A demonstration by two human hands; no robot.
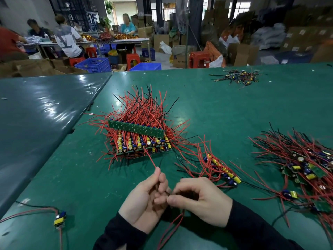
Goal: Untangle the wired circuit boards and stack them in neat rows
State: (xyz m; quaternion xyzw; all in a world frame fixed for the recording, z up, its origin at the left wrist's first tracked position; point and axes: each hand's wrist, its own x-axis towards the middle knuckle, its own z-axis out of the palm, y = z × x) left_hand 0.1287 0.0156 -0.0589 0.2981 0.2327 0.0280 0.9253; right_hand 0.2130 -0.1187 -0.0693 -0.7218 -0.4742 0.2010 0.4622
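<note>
My worktop (216,109) is covered in green matting, and a second, glossier dark green sheet (41,114) lies to the left, catching pale reflections of daylight. Beyond the far edge, blue plastic crates (93,64) and red stools (199,59) stand on the grey floor. Further back on the left, several people sit at a long white table (115,40). Brown cardboard boxes (241,53) pile up on the right, with white sacks (266,36) among them. A standing fan (182,20) rises near a dark pillar, and bright windows (241,7) line the back wall.
</note>
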